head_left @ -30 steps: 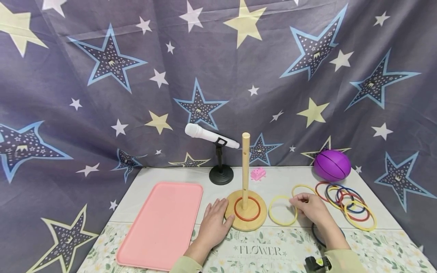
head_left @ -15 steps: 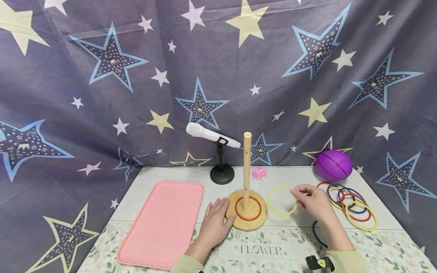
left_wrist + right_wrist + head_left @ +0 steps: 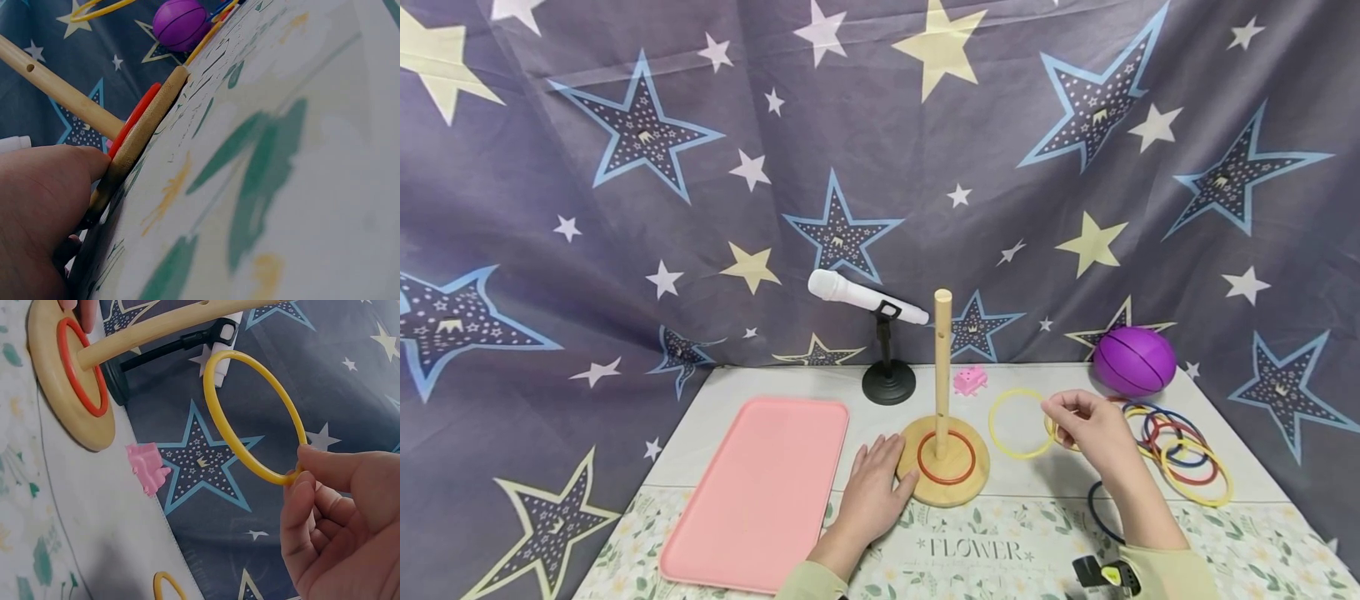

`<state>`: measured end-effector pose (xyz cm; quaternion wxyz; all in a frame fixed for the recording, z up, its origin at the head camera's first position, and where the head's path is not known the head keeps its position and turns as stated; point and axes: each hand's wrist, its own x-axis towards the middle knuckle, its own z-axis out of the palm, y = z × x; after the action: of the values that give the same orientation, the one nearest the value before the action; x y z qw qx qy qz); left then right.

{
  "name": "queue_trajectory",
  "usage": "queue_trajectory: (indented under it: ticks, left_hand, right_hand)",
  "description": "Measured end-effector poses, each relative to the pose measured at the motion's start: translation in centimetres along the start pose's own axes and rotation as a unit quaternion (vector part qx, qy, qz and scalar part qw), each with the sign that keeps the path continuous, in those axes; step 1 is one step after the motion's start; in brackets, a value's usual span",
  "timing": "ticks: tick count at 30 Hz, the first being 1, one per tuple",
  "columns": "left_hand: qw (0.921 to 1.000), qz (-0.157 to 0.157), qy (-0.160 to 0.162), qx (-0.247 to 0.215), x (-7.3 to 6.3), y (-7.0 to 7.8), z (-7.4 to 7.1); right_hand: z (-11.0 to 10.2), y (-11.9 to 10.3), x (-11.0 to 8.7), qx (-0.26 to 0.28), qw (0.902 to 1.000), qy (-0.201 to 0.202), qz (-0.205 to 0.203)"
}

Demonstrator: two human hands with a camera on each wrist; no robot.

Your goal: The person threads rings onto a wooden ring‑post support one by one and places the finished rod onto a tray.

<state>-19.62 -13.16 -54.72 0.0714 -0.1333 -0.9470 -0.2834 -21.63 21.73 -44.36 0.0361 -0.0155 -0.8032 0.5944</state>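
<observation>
On a table (image 3: 1255, 550) set before a star-printed drape (image 3: 865, 108), a person's right hand (image 3: 1093, 432) pinches a yellow ring (image 3: 212, 394) between thumb and fingertips, the ring tilted up on edge; over the past second the ring has risen from the tabletop and drawn slightly farther back, and it is now aloft to the right of the wooden post (image 3: 943, 367), well clear of it and not around it; the lift appears done, with the ring free of the surface and away from the others.

The left hand (image 3: 871, 487) has hardly moved, its fingers extended and a little spread, its thumb resting at the rim of the round base (image 3: 917, 492), seemingly to steady it; a red ring (image 3: 947, 482) lies flat on that base, around the foot of the upright post, as it did a second ago; at far right a ring pile (image 3: 1206, 504), in yellow, red and blue, overlaps near a purple ball (image 3: 1135, 361), while a dark ring (image 3: 1097, 520) lies partly behind the right forearm.

Across the table's front, gray capitals read "FLOWER," a small star-like blossom at each end; a finer line beneath is too small to make out; no brand can be read on the white microphone (image 3: 868, 296), the ball or the black wrist device (image 3: 1105, 575).
</observation>
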Motion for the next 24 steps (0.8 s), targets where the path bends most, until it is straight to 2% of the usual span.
queue_trajectory:
  ticks: [13,24]
  left_hand:
    - [1.0,0.005,0.004,0.001,-0.1,0.0,0.0]
    - [1.0,0.005,0.007,-0.003,-0.2,0.0,0.0]
  right_hand:
    - [0.0,-3.2,-0.6,0.039,0.9989,0.013,-0.022]
    - [0.2,-6.9,-1.6,0.079,0.9929,0.027,-0.085]
